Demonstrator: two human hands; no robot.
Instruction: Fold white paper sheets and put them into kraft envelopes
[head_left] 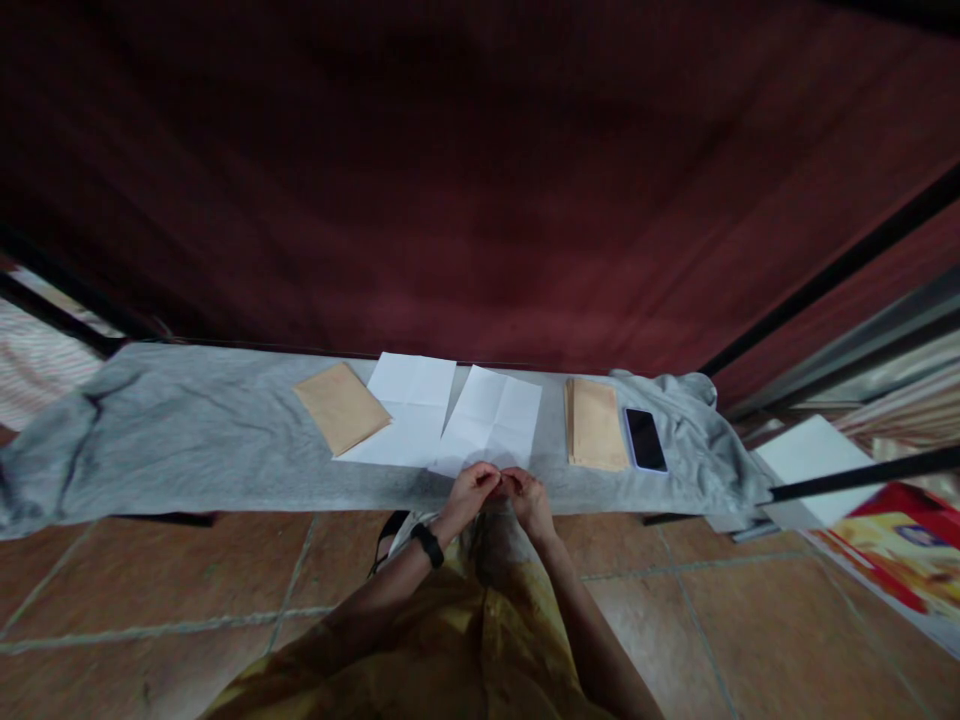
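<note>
My left hand [474,484], with a dark band at the wrist, and my right hand [528,494] meet at the front edge of the cloth-covered surface. Their fingertips are pinched together; whatever lies between them is too small or hidden to make out. Just beyond the hands lies a creased white sheet of paper [495,410]. Another creased white sheet [409,390] lies to its left. A brown envelope stack [341,408] rests partly over that left sheet. To the right of the papers sits a second stack of brown envelopes [598,425].
A phone [646,440] with a dark screen lies right of the envelopes. Grey cloth [202,430] covers the narrow surface. Behind it hangs a dark red curtain [480,220]. Black metal bars [832,270] flank both sides. A red and yellow box [900,550] stands at the lower right.
</note>
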